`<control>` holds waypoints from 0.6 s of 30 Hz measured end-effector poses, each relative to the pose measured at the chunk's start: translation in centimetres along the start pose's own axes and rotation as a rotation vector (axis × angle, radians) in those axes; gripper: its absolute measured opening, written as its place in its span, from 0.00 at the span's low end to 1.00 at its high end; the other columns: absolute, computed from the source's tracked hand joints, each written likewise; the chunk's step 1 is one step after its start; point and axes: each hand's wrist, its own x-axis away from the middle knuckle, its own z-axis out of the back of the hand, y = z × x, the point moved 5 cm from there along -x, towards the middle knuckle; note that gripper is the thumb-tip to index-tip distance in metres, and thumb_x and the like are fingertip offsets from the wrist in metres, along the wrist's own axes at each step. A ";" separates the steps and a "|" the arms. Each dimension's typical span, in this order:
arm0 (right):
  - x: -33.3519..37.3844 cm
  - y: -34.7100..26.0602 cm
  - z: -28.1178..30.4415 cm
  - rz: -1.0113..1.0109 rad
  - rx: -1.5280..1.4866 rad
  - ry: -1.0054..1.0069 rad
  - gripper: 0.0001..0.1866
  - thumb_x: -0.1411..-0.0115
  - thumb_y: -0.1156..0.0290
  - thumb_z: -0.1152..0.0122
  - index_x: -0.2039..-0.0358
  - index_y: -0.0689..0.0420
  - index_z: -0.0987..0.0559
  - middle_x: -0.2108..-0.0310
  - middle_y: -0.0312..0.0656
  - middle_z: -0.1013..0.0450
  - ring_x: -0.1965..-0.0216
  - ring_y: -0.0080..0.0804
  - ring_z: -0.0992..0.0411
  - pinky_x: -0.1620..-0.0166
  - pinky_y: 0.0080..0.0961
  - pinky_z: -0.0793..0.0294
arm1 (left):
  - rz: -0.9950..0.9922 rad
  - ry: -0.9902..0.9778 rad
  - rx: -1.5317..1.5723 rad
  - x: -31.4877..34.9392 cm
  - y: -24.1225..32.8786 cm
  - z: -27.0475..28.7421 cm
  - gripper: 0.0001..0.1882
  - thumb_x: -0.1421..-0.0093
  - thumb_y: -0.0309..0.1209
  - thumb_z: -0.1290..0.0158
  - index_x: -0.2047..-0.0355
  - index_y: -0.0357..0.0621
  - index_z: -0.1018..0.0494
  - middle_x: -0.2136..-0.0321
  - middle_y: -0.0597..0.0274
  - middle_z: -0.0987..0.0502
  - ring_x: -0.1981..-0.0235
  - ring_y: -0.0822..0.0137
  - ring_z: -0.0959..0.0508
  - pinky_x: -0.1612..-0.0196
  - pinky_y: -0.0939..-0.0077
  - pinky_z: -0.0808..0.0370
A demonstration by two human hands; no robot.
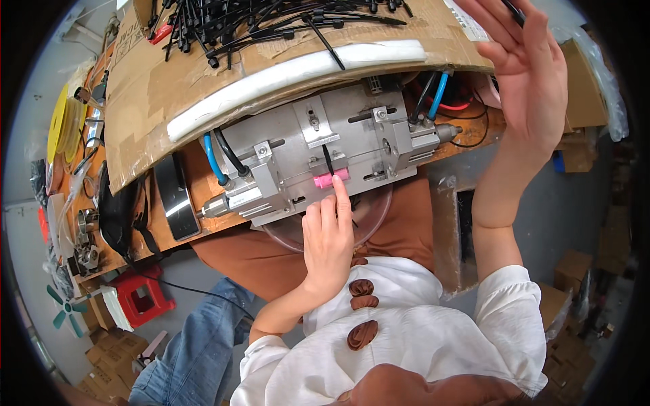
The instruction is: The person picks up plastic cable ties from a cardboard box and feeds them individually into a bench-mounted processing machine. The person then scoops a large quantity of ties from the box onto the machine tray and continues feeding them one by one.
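Note:
My left hand [328,233] reaches over the front of a grey metal fixture [284,169]. Its index finger is stretched out, the tip touching a small pink block [331,178]; the other visible fingers are bent and the thumb is hidden. A thin black rod [328,159] runs from a central metal bracket [313,125] down to the block. My right hand [528,78] is raised at the upper right, palm showing, its fingers closed on a slim black piece [514,11] cut off by the picture's edge.
Behind the fixture, a cardboard sheet [145,88] bears a heap of black rod-like parts [271,27] and a white foam strip [291,81]. A phone [177,196] lies on the wooden bench at left. A translucent bowl [379,216] sits below; a red stool [143,298] stands lower left.

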 end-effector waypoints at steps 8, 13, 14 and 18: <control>5.2 1.2 -0.9 0.082 0.269 0.327 0.15 0.43 0.72 0.41 0.57 0.67 0.25 0.68 0.50 0.24 0.68 0.32 0.23 0.72 0.16 0.27 | 0.033 -0.058 0.017 -0.4 -0.2 0.3 0.35 0.52 0.18 0.46 0.41 0.33 0.40 0.64 0.56 0.31 0.61 0.58 0.32 0.57 0.67 0.33; 11.0 5.1 -2.9 0.051 0.808 0.006 0.25 0.51 0.84 0.35 0.50 0.68 0.26 0.68 0.49 0.23 0.73 0.23 0.25 0.76 0.16 0.28 | 0.023 -0.090 0.020 -0.3 -0.2 0.1 0.35 0.52 0.19 0.48 0.41 0.30 0.41 0.62 0.55 0.32 0.61 0.58 0.32 0.56 0.67 0.32; 12.0 5.9 -3.6 0.144 0.824 -0.005 0.28 0.53 0.83 0.34 0.49 0.68 0.28 0.68 0.47 0.23 0.74 0.24 0.26 0.76 0.18 0.28 | 0.042 -0.094 0.072 -0.5 0.0 0.5 0.37 0.53 0.19 0.45 0.40 0.33 0.41 0.61 0.55 0.32 0.59 0.56 0.33 0.55 0.65 0.33; 15.3 10.3 -7.1 0.162 0.922 -0.186 0.35 0.55 0.82 0.33 0.44 0.70 0.32 0.73 0.43 0.26 0.79 0.29 0.28 0.76 0.25 0.29 | 0.141 0.007 0.103 -0.1 -0.8 3.5 0.41 0.57 0.19 0.39 0.39 0.38 0.39 0.58 0.55 0.31 0.56 0.55 0.34 0.53 0.66 0.34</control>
